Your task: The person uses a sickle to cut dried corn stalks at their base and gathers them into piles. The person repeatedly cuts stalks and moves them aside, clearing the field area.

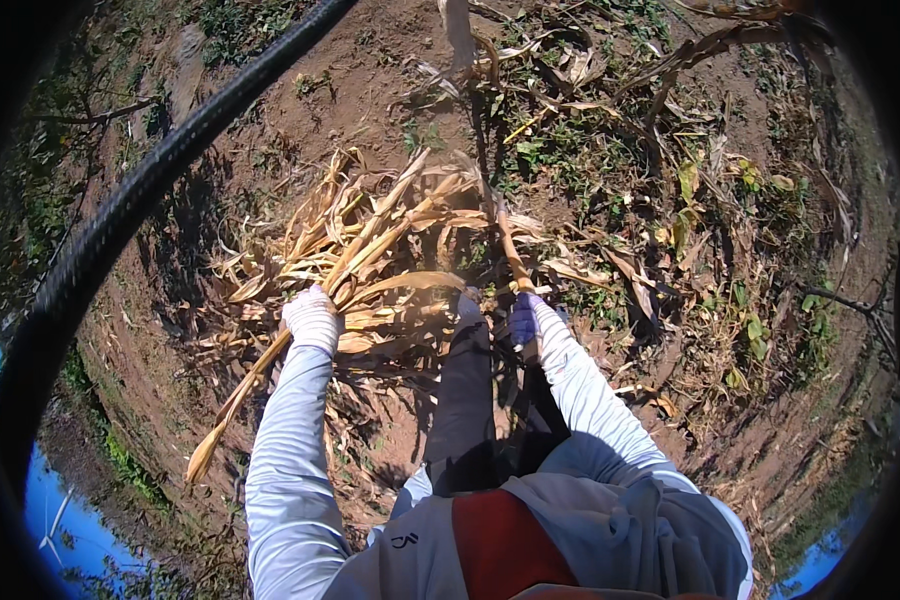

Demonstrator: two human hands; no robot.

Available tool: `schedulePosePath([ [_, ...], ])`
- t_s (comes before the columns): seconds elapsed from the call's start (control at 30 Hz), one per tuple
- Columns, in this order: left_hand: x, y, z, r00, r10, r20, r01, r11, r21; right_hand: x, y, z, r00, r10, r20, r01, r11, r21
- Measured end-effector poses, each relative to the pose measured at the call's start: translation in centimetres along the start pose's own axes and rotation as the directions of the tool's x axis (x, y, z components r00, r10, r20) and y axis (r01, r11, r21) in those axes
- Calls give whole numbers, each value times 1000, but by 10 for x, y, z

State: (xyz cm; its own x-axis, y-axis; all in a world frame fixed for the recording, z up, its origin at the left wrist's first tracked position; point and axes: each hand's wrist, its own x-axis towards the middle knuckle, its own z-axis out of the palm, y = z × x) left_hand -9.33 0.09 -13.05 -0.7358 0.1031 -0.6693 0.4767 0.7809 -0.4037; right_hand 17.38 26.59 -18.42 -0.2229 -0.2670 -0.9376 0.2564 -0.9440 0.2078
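Observation:
My left hand, in a pale glove, is closed around a bundle of dry corn stalks. The stalks fan out beyond the hand, and their other ends hang down past my left forearm. My right hand, in a glove with purple on it, grips a wooden handle that points away from me. The far end of the handle lies among dry leaves, and whether it bears a blade I cannot tell. Below the bundle, a heap of dry corn leaves covers the ground, near my foot.
Standing dry stalks rise ahead. Green weeds and withered leaves cover the soil on the right. A bare branch lies at the far right. A dark, blurred strap or cable crosses the upper left, close to the camera.

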Motion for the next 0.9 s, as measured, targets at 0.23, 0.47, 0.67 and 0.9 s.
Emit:
schedulePosePath([
  [0.23, -9, -1, 3, 993, 25, 113, -19, 998, -55, -31, -7, 30, 797, -600, -76, 230, 417, -879],
  [0.47, -12, 2, 1, 965, -11, 262, 35, 995, -88, -2, -14, 16, 896, -423, -137, 430, 903, 19],
  [0.67, -10, -5, 8, 986, 2, 164, 12, 996, -83, -29, -93, 16, 556, -828, -71, 539, 424, -728],
  [0.9, 8, -4, -20, 995, 86, 56, -83, 995, -53, 55, -95, 27, 151, -982, -110, 350, 157, -924],
])
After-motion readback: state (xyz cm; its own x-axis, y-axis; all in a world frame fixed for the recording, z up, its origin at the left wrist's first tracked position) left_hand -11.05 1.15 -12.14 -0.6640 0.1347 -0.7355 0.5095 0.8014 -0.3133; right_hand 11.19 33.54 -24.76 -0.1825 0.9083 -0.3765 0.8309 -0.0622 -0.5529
